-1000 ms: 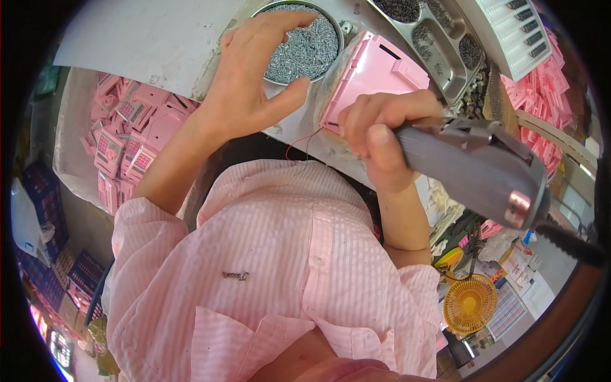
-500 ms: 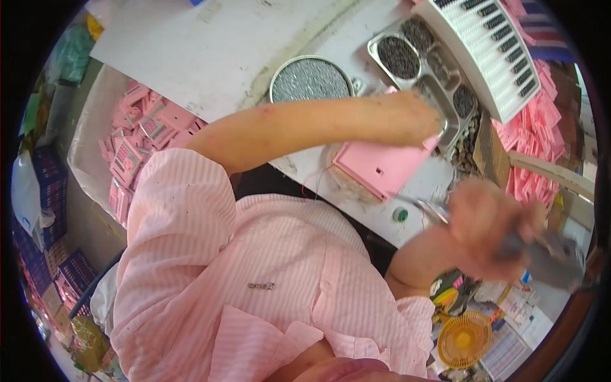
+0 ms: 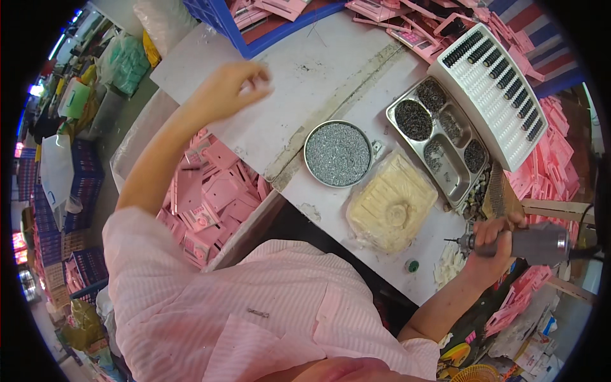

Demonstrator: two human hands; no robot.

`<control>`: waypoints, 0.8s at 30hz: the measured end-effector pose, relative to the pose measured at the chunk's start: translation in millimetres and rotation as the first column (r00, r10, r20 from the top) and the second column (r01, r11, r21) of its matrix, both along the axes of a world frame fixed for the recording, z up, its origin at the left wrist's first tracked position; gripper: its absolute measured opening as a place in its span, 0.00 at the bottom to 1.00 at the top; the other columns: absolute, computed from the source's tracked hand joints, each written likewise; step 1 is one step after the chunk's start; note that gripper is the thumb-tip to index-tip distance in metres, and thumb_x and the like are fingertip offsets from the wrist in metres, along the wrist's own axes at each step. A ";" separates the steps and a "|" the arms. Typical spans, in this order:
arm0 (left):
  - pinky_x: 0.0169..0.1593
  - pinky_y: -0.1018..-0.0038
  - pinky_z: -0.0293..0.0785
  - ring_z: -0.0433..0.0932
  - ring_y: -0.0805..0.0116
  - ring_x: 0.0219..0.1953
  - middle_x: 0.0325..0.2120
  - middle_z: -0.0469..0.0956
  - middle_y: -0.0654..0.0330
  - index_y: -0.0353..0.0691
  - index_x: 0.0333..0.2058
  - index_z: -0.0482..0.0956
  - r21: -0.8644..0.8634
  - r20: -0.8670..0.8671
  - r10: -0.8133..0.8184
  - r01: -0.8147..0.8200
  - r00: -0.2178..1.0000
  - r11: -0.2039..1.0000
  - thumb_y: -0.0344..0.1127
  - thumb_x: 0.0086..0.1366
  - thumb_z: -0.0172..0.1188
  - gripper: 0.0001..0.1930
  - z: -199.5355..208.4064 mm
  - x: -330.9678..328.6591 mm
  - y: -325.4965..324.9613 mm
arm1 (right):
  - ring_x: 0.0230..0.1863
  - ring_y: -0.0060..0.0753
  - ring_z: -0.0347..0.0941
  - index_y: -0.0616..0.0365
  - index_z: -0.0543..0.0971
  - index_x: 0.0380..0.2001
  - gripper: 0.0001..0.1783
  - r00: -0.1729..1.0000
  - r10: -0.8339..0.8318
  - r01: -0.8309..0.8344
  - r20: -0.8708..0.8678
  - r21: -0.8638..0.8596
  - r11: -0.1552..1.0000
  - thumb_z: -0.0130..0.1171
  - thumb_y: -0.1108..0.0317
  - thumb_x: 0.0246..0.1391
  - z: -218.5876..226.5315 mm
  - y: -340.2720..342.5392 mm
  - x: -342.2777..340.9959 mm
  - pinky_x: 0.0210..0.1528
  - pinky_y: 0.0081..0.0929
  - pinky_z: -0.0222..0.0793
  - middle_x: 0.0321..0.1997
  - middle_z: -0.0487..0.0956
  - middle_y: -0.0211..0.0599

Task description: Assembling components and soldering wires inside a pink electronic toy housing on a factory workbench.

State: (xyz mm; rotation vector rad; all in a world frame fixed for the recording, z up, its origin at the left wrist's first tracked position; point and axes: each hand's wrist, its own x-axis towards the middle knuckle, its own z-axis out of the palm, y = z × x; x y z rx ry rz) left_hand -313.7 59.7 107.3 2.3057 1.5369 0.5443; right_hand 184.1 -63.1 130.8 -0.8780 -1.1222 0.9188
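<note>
My right grip (image 3: 494, 245) is wrapped round the front end of a grey power screwdriver (image 3: 541, 244), its body jutting out rightward past my fingers and its tip pointing left, toward the plastic-wrapped block (image 3: 391, 204). My left grip (image 3: 233, 90) hangs loosely spread over the counter (image 3: 296, 108), pink casings (image 3: 219, 194) nearer my body, silver screws (image 3: 338, 155) off to its right.

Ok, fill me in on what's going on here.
A person's right hand grips a grey power screwdriver, its bit pointing left. The left hand is over the table's far left part, fingers loosely curled, apparently holding nothing. Between them sit a round tin of small silvery pieces, a plastic-wrapped cream block and a metal tray with dark bits in its compartments. Pink casings lie heaped below the left forearm.
</note>
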 end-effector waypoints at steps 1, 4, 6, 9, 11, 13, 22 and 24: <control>0.45 0.63 0.76 0.81 0.56 0.40 0.36 0.81 0.53 0.35 0.42 0.79 0.010 0.046 0.114 -0.115 0.992 0.993 0.45 0.62 0.66 0.19 -7.7 16.8 40.3 | 0.25 0.24 0.65 0.60 0.65 0.60 0.32 0.998 -0.042 0.041 0.047 0.014 0.999 0.65 0.60 0.59 2.9 1.8 -5.5 0.35 0.31 0.67 0.27 0.69 0.31; 0.55 0.59 0.74 0.75 0.49 0.54 0.54 0.73 0.45 0.38 0.55 0.71 0.585 -0.027 0.354 -0.272 0.935 0.764 0.52 0.58 0.70 0.33 -71.4 5.7 182.0 | 0.35 0.31 0.71 0.62 0.60 0.65 0.39 0.982 -0.107 0.102 0.154 0.036 0.994 0.66 0.60 0.58 7.1 7.5 -20.2 0.45 0.36 0.70 0.35 0.73 0.39; 0.58 0.57 0.73 0.71 0.46 0.58 0.60 0.66 0.45 0.39 0.59 0.67 0.562 0.012 0.608 -0.508 0.794 0.653 0.54 0.55 0.71 0.39 -73.7 21.5 230.8 | 0.43 0.37 0.74 0.63 0.57 0.68 0.43 0.964 -0.156 0.153 0.217 0.030 0.988 0.67 0.61 0.57 7.8 -2.9 -12.0 0.52 0.41 0.71 0.43 0.75 0.46; 0.61 0.55 0.71 0.68 0.45 0.62 0.64 0.61 0.46 0.39 0.61 0.65 0.519 -0.025 0.840 -0.711 0.542 0.474 0.55 0.52 0.73 0.43 -75.9 35.2 258.1 | 0.55 0.43 0.72 0.63 0.54 0.71 0.46 0.907 -0.301 0.293 0.296 0.073 0.953 0.67 0.63 0.56 0.7 -18.4 -5.0 0.59 0.45 0.69 0.55 0.73 0.54; 0.62 0.54 0.70 0.67 0.45 0.62 0.63 0.62 0.47 0.38 0.61 0.65 0.560 -0.068 0.862 -0.696 0.503 0.450 0.54 0.51 0.73 0.44 -89.0 22.6 273.4 | 0.60 0.47 0.69 0.63 0.53 0.71 0.46 0.802 -0.459 0.428 0.383 0.168 0.888 0.67 0.65 0.56 -1.0 -30.3 -1.0 0.62 0.47 0.68 0.61 0.69 0.57; 0.62 0.55 0.70 0.67 0.45 0.62 0.61 0.65 0.47 0.37 0.61 0.65 0.658 -0.103 0.811 -0.572 0.576 0.490 0.52 0.52 0.73 0.43 -113.1 -17.3 311.2 | 0.63 0.49 0.67 0.64 0.52 0.72 0.46 0.668 -0.580 0.503 0.466 0.290 0.814 0.65 0.68 0.56 1.3 -41.1 3.0 0.63 0.48 0.67 0.64 0.66 0.58; 0.41 0.64 0.79 0.83 0.55 0.36 0.32 0.83 0.48 0.32 0.40 0.82 0.262 -0.095 0.026 -0.001 0.995 0.965 0.29 0.62 0.57 0.11 107.4 54.4 104.5 | 0.54 0.40 0.73 0.70 0.76 0.52 0.18 0.856 -0.127 0.023 0.502 0.209 0.978 0.56 0.72 0.61 -6.1 2.7 -9.3 0.54 0.31 0.70 0.50 0.78 0.48; 0.39 0.68 0.78 0.82 0.63 0.34 0.31 0.83 0.52 0.32 0.42 0.82 -0.028 -0.056 -0.356 0.355 0.933 0.934 0.27 0.62 0.58 0.10 122.9 89.5 68.0 | 0.53 0.33 0.74 0.68 0.75 0.57 0.22 0.939 0.027 -0.039 0.344 0.027 0.999 0.55 0.67 0.64 0.1 33.1 -37.7 0.55 0.28 0.69 0.50 0.79 0.43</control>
